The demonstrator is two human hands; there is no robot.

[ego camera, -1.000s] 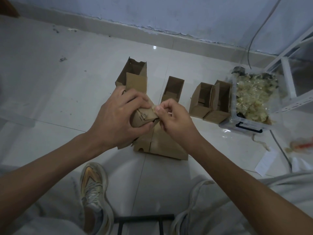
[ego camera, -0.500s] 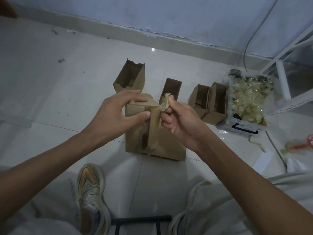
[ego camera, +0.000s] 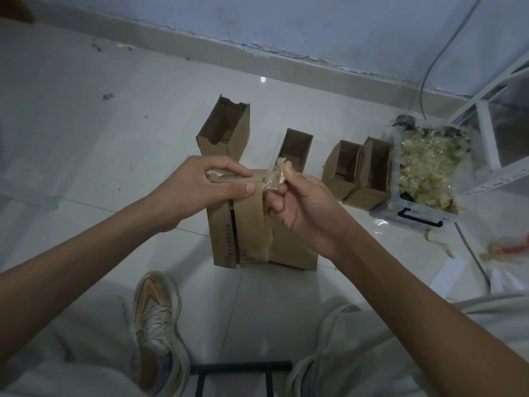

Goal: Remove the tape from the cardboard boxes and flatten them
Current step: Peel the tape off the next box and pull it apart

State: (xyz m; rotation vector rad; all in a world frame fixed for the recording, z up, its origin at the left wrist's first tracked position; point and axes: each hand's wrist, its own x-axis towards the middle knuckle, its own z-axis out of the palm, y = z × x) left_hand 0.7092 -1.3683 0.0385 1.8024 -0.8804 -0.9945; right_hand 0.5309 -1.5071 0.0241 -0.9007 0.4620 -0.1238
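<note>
Cardboard box (ego camera: pixel 237 224) is being held above the floor, in the middle of the scene, and the tape-peeling step is in hand. The left hand (ego camera: pixel 200 187) is gripping the top edge of the box, thumb in front. The right hand (ego camera: pixel 297 204) is pinching a crumpled tape strip (ego camera: pixel 276 179) at the right top corner, wrist bent. Next, I judge, it is needing a steady pull away while the box is braced.

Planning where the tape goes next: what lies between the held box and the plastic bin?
In the head view, two open cardboard boxes stand on the floor between the held box and the bin.
</note>
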